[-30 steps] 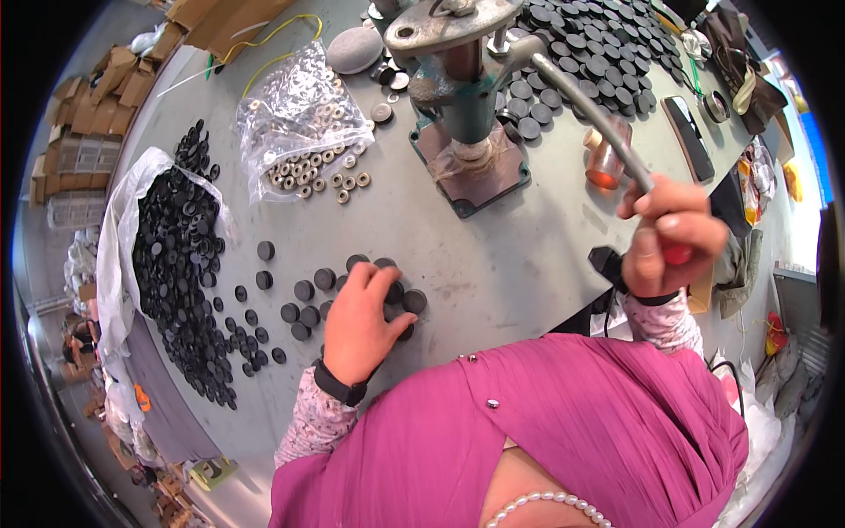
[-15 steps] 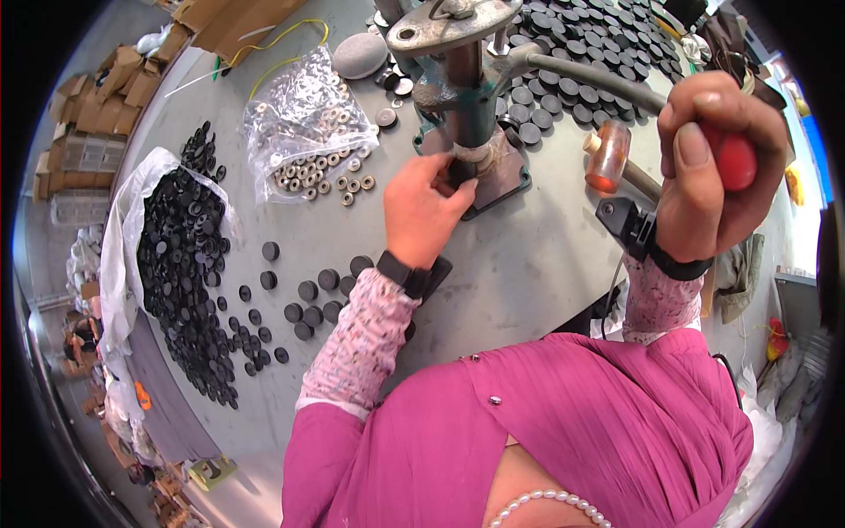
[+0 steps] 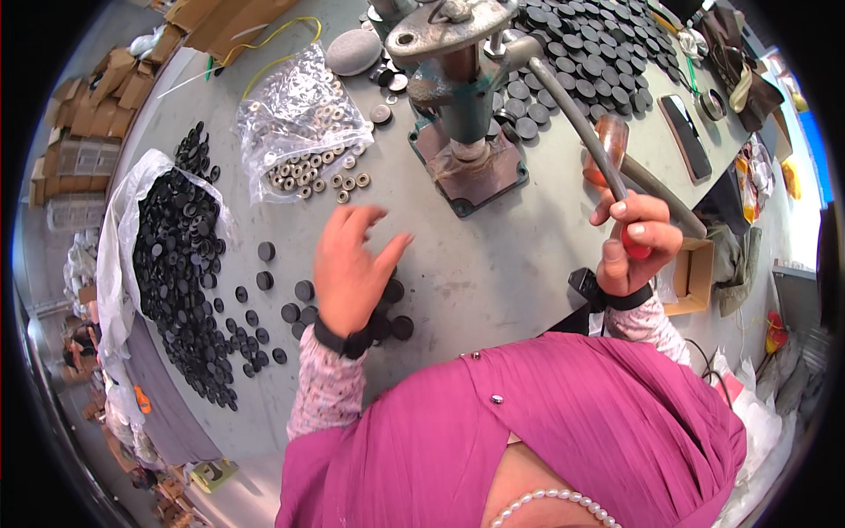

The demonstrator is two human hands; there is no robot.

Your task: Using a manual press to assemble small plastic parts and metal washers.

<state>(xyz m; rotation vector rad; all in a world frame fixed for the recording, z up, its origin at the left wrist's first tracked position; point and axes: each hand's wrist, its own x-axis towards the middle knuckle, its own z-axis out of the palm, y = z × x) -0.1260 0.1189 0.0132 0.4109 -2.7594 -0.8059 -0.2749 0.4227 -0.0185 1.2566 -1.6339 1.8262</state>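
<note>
A hand-lever press (image 3: pixel 453 101) with a worn green body stands at the far middle of the table. Gripped in my right hand (image 3: pixel 641 238) is the red knob (image 3: pixel 635 245) of its long metal lever (image 3: pixel 568 110), which slants down toward me. My left hand (image 3: pixel 352 268) hovers left of the press with fingers apart, and no piece shows in it. Below it several thick black round caps (image 3: pixel 402 327) lie on the table, partly hidden by the hand. At the foot of the press, the ram meets the brown base plate (image 3: pixel 484 180).
Small black discs (image 3: pixel 176 264) spill from a white sack at left. Silver ring-shaped parts (image 3: pixel 308 172) lie in and beside a clear bag. Grey-black discs (image 3: pixel 585 57) cover the far right, near a phone (image 3: pixel 687 136). An amber-headed mallet (image 3: pixel 610 141) lies behind the lever.
My left hand has drawn back from the press base toward the left, and the black piece seen at its fingertips is out of sight. My right hand has brought the lever knob lower and leftward.
</note>
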